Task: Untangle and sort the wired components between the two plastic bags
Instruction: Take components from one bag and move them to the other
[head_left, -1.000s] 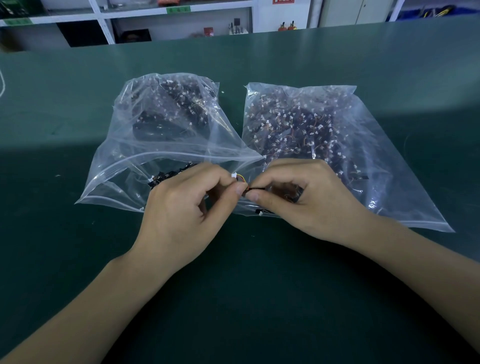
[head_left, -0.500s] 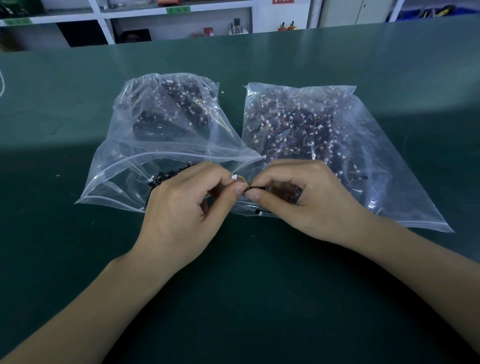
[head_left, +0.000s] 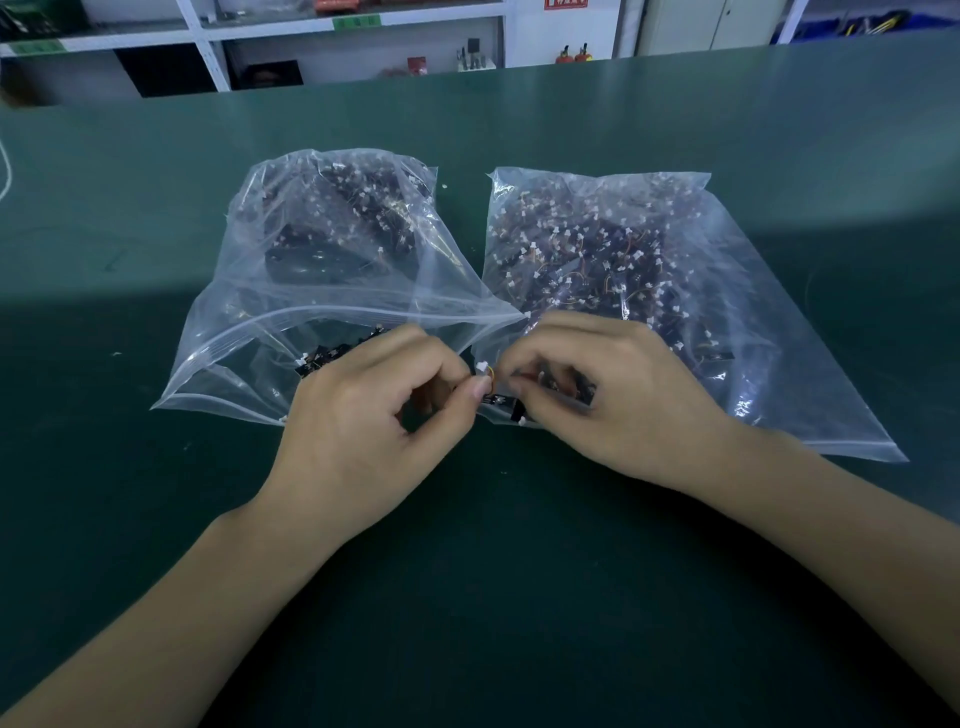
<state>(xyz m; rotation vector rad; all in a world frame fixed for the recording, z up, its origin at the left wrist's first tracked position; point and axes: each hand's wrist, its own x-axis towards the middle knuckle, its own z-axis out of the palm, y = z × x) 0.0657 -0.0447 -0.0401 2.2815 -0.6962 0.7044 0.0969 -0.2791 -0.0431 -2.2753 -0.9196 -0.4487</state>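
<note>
Two clear plastic bags lie side by side on the green table. The left bag holds dark wired components with white plugs, and the right bag holds a denser tangle of them. Between the bags' near mouths, my left hand pinches a small wired component with a white plug and orange wire. My right hand pinches the same piece from the other side, with several more dark components under its curled fingers. A black part hangs just below the fingertips.
The green table stretches wide around the bags. White shelving with small items stands beyond the far edge. A thin white cord shows at the far left edge.
Both hands stay where they were, pinched on the same small piece. The fingertips have shifted only slightly.
</note>
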